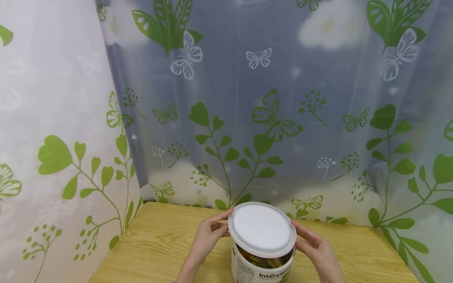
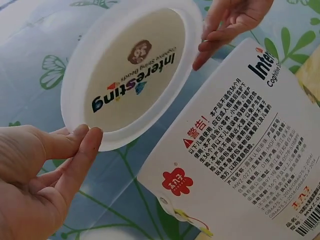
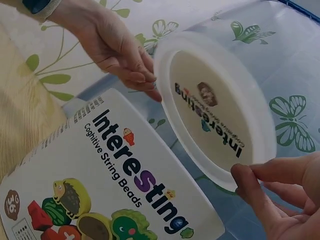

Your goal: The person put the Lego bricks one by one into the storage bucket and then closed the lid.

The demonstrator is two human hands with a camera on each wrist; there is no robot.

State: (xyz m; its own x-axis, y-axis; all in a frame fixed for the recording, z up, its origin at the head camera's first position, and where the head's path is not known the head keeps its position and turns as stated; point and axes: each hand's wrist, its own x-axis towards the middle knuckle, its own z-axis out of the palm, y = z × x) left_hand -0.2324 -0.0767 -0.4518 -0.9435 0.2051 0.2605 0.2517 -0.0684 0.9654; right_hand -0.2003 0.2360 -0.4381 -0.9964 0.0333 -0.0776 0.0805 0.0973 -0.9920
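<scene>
A round white plastic lid is held tilted above a white tub, with a gap between lid and rim. My left hand pinches the lid's left edge between thumb and fingers. At the opposite edge, my right hand pinches it the same way. Both wrist views show the underside of the lid, printed "Interesting". Through the gap, colourful pieces show inside the tub. The tub's front reads "Interesting Cognitive String Beads" with pictured toy shapes; a warning label covers another side.
The tub stands on a wood-grain tabletop. Behind it hangs a blue-grey curtain with green leaves and butterflies, and a pale patterned curtain runs along the left. In the left wrist view a cord is attached near the tub's rim.
</scene>
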